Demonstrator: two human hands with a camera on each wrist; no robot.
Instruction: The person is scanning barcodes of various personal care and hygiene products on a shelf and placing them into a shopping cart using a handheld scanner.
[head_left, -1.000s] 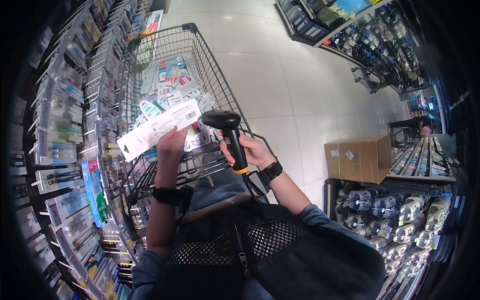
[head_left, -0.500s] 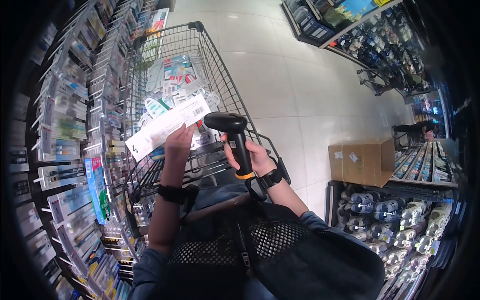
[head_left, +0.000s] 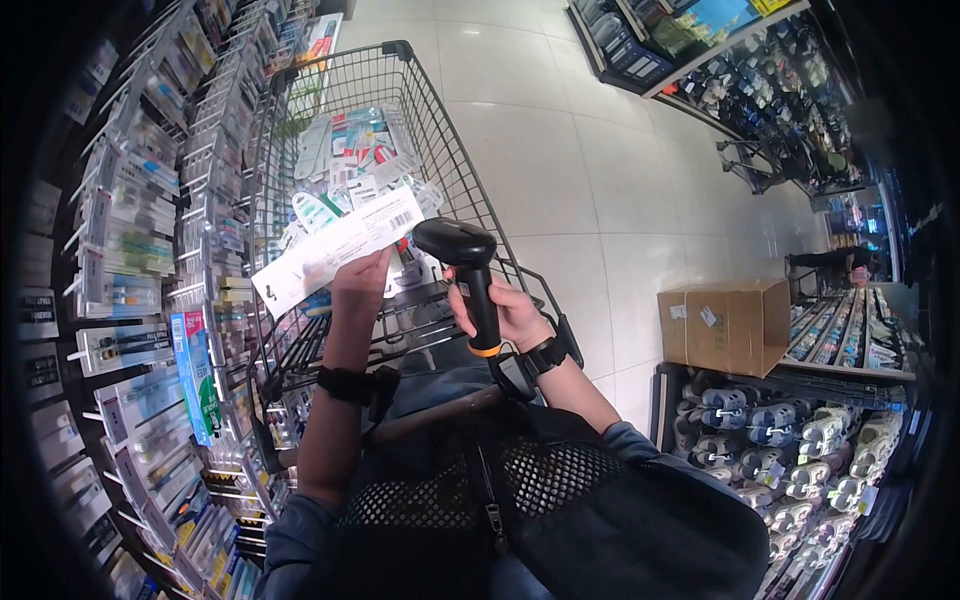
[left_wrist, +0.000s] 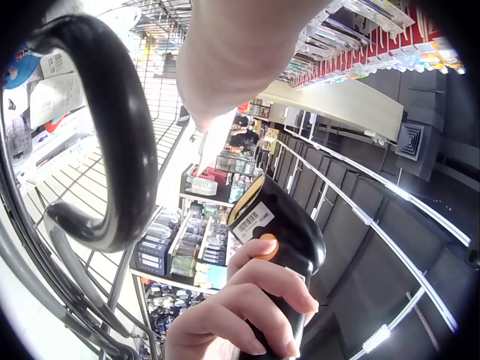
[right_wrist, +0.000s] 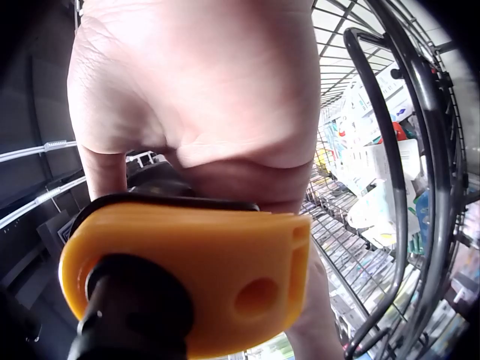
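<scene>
My left hand point(head_left: 357, 292) pinches a long, flat white package point(head_left: 335, 256) along its lower edge, over the near end of a shopping cart. A printed barcode point(head_left: 402, 220) is on the package's right end, face up. My right hand point(head_left: 515, 316) grips the handle of a black barcode scanner point(head_left: 455, 241), whose head is right beside that barcode end. In the left wrist view, the fingers point(left_wrist: 259, 300) of the right hand wrap the scanner near its orange button. The right wrist view shows the scanner's orange base point(right_wrist: 225, 277) with a black cable below the palm.
The wire cart point(head_left: 455, 160) holds a heap of packaged goods point(head_left: 355, 150). Hanging packets on shelf hooks point(head_left: 130, 240) line the left side. To the right stand a cardboard box point(head_left: 720, 325) and a rack of clogs point(head_left: 780, 410). Pale floor tiles point(head_left: 530, 150) run alongside the cart.
The head view has shifted slightly, so cart, package and hands appear a little further right. Both hands keep their holds, and the scanner remains beside the package's barcode end.
</scene>
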